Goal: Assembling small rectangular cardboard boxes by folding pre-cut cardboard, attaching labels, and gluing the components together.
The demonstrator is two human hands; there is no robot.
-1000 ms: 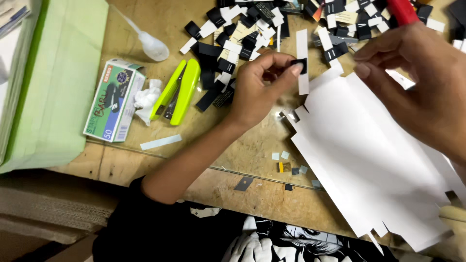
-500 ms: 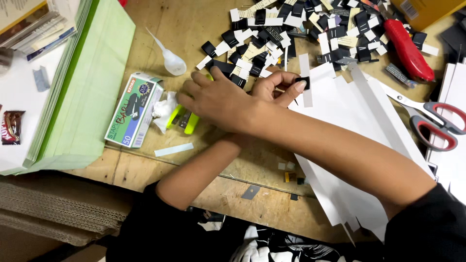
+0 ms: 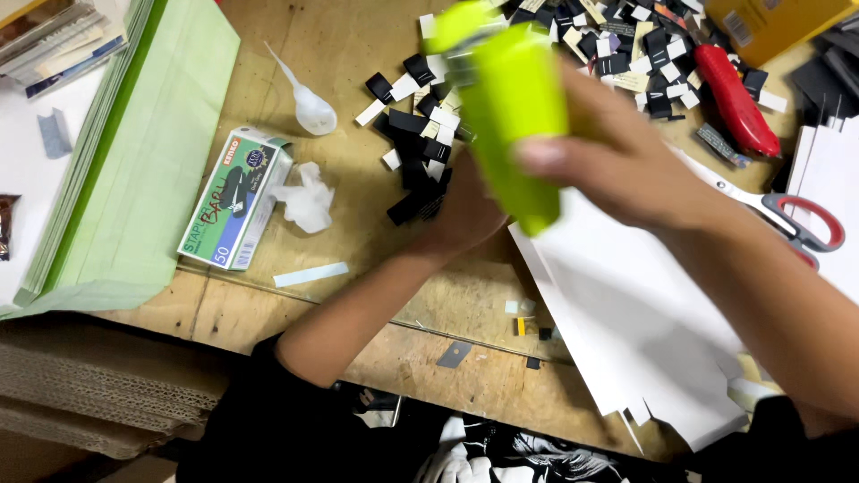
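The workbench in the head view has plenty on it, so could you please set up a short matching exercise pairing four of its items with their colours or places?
Things:
1. stapler
2. scissors
3. staple box
4. paper stack

Descriptions:
A. pale green, at the left edge of the bench
B. lime green, lifted in the right hand
C. red handles, lying at the right of the bench
D. green and white, lying beside a crumpled white scrap

Pairs: 1-B, 2-C, 3-D, 4-A
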